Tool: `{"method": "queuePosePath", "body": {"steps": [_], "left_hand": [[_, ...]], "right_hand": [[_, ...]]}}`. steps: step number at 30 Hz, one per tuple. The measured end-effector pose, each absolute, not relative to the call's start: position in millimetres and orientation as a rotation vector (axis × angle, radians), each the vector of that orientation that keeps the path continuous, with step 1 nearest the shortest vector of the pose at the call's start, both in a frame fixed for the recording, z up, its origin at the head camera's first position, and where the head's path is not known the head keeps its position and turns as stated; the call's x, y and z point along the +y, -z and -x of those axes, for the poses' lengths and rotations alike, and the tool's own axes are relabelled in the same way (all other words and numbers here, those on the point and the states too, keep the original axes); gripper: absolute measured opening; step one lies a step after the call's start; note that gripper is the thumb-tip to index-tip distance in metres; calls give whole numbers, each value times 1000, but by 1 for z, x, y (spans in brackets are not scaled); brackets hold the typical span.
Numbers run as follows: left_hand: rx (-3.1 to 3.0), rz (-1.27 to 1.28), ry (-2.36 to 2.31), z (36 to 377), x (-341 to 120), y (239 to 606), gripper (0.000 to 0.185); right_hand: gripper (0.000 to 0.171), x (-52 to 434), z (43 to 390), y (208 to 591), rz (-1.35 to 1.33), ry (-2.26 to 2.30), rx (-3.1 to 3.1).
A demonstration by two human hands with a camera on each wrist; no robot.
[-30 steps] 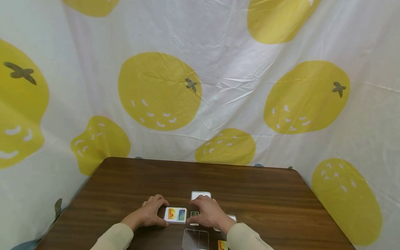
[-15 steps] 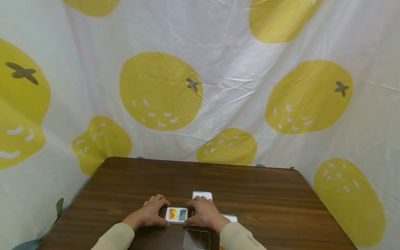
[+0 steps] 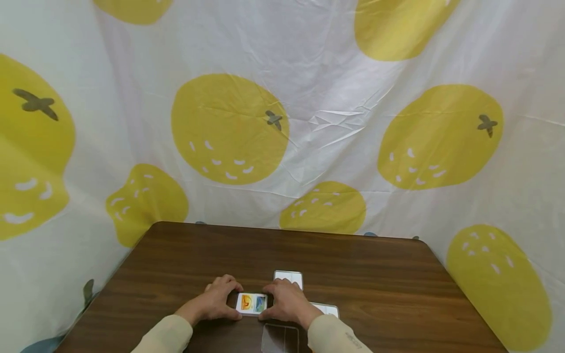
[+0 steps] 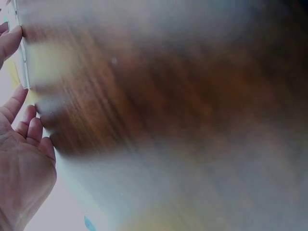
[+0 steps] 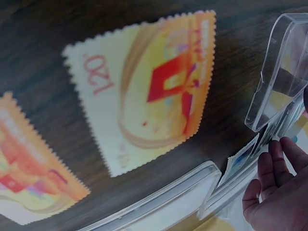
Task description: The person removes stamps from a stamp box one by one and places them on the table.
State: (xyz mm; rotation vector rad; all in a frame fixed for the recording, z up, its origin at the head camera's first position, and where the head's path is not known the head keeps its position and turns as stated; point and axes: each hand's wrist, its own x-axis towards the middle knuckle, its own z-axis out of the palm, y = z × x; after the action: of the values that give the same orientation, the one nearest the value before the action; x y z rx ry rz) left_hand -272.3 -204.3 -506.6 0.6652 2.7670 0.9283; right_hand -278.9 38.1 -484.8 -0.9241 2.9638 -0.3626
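Observation:
A small clear plastic case [image 3: 251, 304] holding two colourful stamps, one orange and one blue-green, lies flat between the hands. At its left end, the left hand [image 3: 212, 300] has thumb and forefinger spread to two corners. The left wrist view shows those fingertips touching the case's rim [image 4: 24, 60]. The right hand [image 3: 287, 302] has its thumb and forefinger at the right-end corners. Beneath its other fingers, in the right wrist view, lies a loose stamp [image 5: 242, 156], partly hidden. A transparent case [image 3: 280, 339] sits nearer the body.
White-filled cases lie beyond the right hand [image 3: 289, 278] and beside its wrist [image 3: 327, 309]. The right wrist view shows two loose orange stamps, one marked 1.20 [image 5: 149, 91], the other cut off at left [image 5: 36, 168]. A fruit-print cloth [image 3: 318, 147] hangs behind the brown table [image 3: 198, 255].
My right hand has moved left and down from above the loose stamp to the right end of the stamp case. The left hand stays at the case's left end.

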Motion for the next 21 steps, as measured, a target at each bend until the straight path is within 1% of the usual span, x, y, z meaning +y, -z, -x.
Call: {"method": "queuePosePath", "body": {"steps": [13, 21], "left_hand": [[2791, -663, -922, 273, -203, 507, 54], [2787, -589, -980, 274, -203, 506, 37]], "right_hand": [[58, 34, 283, 485, 926, 352, 2939], [55, 32, 282, 481, 920, 349, 2936]]}}
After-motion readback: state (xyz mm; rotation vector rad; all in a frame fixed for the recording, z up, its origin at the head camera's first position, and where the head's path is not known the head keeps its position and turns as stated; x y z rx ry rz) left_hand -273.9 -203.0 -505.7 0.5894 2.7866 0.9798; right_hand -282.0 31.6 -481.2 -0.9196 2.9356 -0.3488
